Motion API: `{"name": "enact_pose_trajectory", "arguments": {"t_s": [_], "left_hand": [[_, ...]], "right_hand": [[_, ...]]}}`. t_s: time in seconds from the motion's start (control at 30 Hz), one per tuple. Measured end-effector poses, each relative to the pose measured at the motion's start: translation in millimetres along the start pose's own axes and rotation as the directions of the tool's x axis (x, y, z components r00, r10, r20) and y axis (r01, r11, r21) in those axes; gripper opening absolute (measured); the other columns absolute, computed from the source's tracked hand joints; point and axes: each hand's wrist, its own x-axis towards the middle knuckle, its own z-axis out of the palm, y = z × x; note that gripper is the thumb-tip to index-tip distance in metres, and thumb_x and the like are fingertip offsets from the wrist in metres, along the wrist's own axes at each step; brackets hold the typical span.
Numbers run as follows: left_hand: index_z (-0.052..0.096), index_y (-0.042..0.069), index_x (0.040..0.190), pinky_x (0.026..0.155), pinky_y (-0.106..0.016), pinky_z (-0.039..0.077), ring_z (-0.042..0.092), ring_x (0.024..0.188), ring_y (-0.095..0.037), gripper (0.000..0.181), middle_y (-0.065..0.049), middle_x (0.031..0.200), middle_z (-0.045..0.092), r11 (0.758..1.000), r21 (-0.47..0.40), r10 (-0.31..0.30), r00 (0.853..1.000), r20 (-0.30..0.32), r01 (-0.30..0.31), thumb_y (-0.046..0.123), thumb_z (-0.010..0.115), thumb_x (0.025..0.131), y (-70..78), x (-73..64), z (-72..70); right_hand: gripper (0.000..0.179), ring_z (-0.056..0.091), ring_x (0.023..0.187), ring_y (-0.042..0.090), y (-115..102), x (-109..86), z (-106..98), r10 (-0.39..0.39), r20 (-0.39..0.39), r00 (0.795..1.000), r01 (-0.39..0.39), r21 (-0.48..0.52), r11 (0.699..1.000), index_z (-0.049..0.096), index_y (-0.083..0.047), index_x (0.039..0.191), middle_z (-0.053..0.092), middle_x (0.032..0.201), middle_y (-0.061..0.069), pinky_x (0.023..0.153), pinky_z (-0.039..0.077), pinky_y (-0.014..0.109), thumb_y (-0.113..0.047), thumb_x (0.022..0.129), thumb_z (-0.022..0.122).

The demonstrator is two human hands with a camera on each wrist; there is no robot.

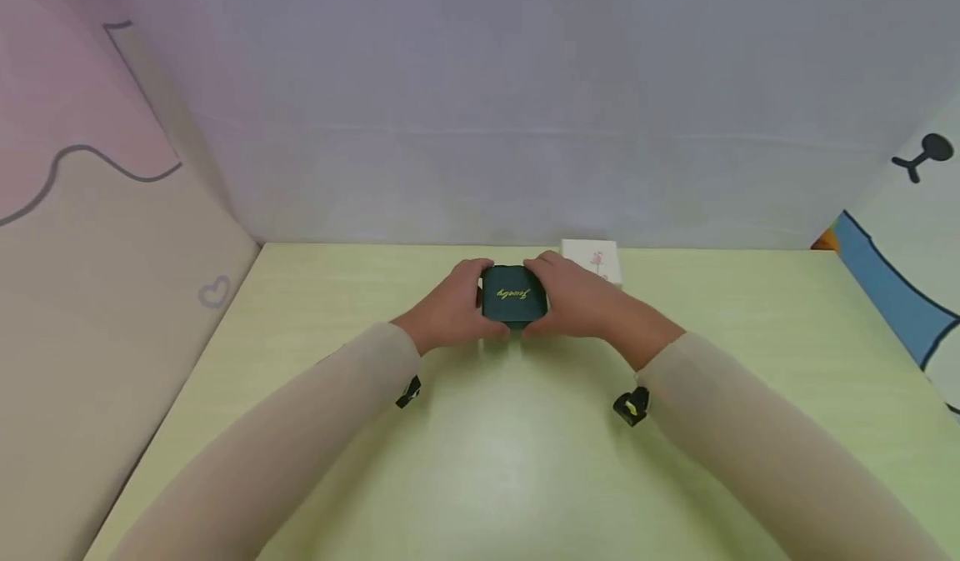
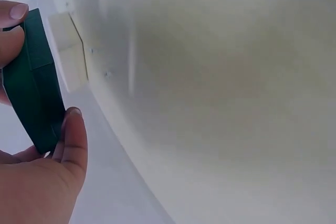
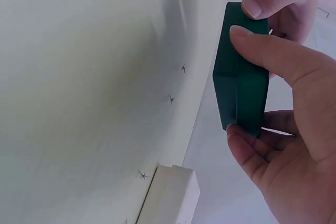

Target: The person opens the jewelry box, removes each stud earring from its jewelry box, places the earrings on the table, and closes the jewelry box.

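Observation:
Both hands hold a dark green jewelry box [image 1: 513,296] with gold "Jewelry" lettering on top; the lettering appears upside down in the head view. My left hand [image 1: 457,304] grips one side, thumb on the near face and fingers round the far side. On the opposite side my right hand [image 1: 577,298] grips it the same way, its thumb [image 3: 262,48] lying across the green face. In the wrist views the jewelry box [image 2: 34,82] is lifted off the tabletop, and its lid looks closed.
Behind my right hand, a white box [image 1: 592,254] with a pink flower print sits by the back wall. Several tiny star-shaped specks [image 3: 171,99] dot the pale yellow-green table [image 1: 480,461]. Patterned panels [image 1: 112,294] border the table at left and right.

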Motion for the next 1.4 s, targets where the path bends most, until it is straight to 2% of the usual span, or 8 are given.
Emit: {"name": "enact_pose_trajectory", "arguments": {"t_s": [0.2,0.37,0.7,0.87,1.03,1.23,1.4], "left_hand": [[0.024,0.007,0.161,0.100,-0.035,0.049,0.053,0.121,-0.022,0.105,-0.009,0.153,0.038,1.000,0.012,-0.001,1.000,-0.024,0.001,0.030,0.088,0.081,-6.0,24.3,-13.7],[0.030,0.008,0.159,0.101,-0.038,0.047,0.052,0.122,-0.023,0.102,-0.008,0.150,0.043,1.000,0.023,-0.015,0.999,-0.029,0.015,0.030,0.089,0.078,-9.3,42.8,-20.9],[0.037,0.005,0.154,0.101,-0.040,0.046,0.054,0.117,-0.024,0.100,-0.009,0.140,0.050,0.992,0.087,-0.091,0.996,-0.020,0.093,0.025,0.089,0.072,-13.2,68.8,-21.3],[0.041,0.005,0.149,0.099,-0.040,0.046,0.057,0.112,-0.025,0.093,-0.007,0.132,0.055,0.987,0.089,-0.129,0.991,-0.031,0.131,0.021,0.090,0.071,-11.9,76.2,-18.0],[0.041,0.004,0.149,0.099,-0.041,0.046,0.056,0.113,-0.026,0.091,-0.009,0.133,0.054,0.986,0.073,-0.146,0.988,-0.047,0.149,0.015,0.087,0.072,-13.3,82.1,-13.3],[0.045,0.003,0.145,0.098,-0.040,0.047,0.058,0.111,-0.026,0.088,-0.009,0.128,0.058,0.988,0.064,-0.137,0.989,-0.055,0.141,0.015,0.088,0.069,-22.3,87.7,-4.9],[0.042,0.005,0.151,0.102,-0.041,0.046,0.056,0.116,-0.025,0.095,-0.008,0.134,0.056,0.985,0.062,-0.160,0.985,-0.061,0.164,0.019,0.089,0.069,-25.5,87.7,-2.9]], "right_hand": [[0.101,0.050,0.128,0.033,5.6,23.4,-11.0,0.048,0.009,0.999,-0.048,0.005,0.999,0.038,0.002,0.154,0.048,0.142,0.018,0.107,0.044,0.049,-0.037,0.078,0.091],[0.097,0.049,0.129,0.034,9.8,38.9,-16.0,0.072,0.029,0.997,-0.072,-0.010,0.997,0.039,0.001,0.153,0.048,0.142,0.018,0.108,0.042,0.050,-0.036,0.079,0.090],[0.091,0.046,0.130,0.036,16.7,58.8,-13.4,0.083,0.049,0.995,-0.077,-0.111,0.991,0.047,0.001,0.147,0.053,0.140,0.018,0.111,0.038,0.048,-0.037,0.077,0.091],[0.084,0.049,0.125,0.036,19.8,65.8,-10.4,0.074,0.059,0.996,-0.063,-0.165,0.984,0.051,0.001,0.142,0.056,0.134,0.018,0.110,0.038,0.047,-0.038,0.078,0.090],[0.084,0.048,0.127,0.038,26.0,70.8,-4.8,0.053,0.069,0.996,-0.037,-0.215,0.976,0.048,0.004,0.144,0.055,0.135,0.021,0.111,0.036,0.048,-0.038,0.082,0.085],[0.077,0.049,0.128,0.037,26.8,71.7,-0.6,0.079,0.079,0.994,-0.055,-0.271,0.961,0.053,-0.001,0.140,0.057,0.135,0.018,0.110,0.035,0.051,-0.044,0.083,0.082],[0.081,0.044,0.134,0.037,23.4,70.5,-1.0,0.111,0.097,0.989,-0.078,-0.293,0.953,0.050,-0.003,0.146,0.054,0.143,0.016,0.112,0.030,0.054,-0.046,0.085,0.081]]}}
